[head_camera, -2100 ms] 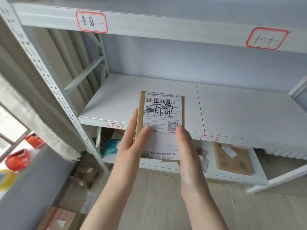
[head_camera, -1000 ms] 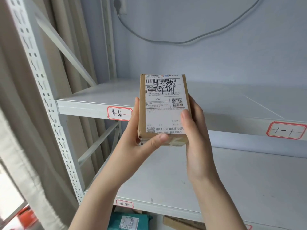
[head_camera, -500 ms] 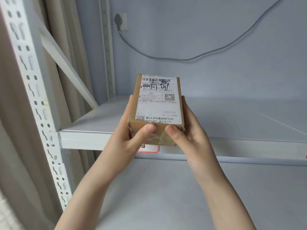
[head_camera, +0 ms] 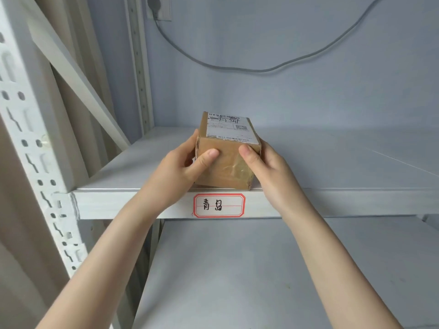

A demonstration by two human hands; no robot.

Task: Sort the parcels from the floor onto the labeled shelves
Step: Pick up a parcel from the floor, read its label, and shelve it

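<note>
— Between the two thumbs, what sits there?
— A cardboard parcel point(head_camera: 228, 150), resting at the front edge of the upper shelf point(head_camera: 332, 162), just above the red-bordered label point(head_camera: 219, 206).
— And the fingers?
— Left hand point(head_camera: 180, 167) and right hand point(head_camera: 268, 167) clasp its sides; both thumbs press the taped near face, the other fingers hidden behind it.
</note>
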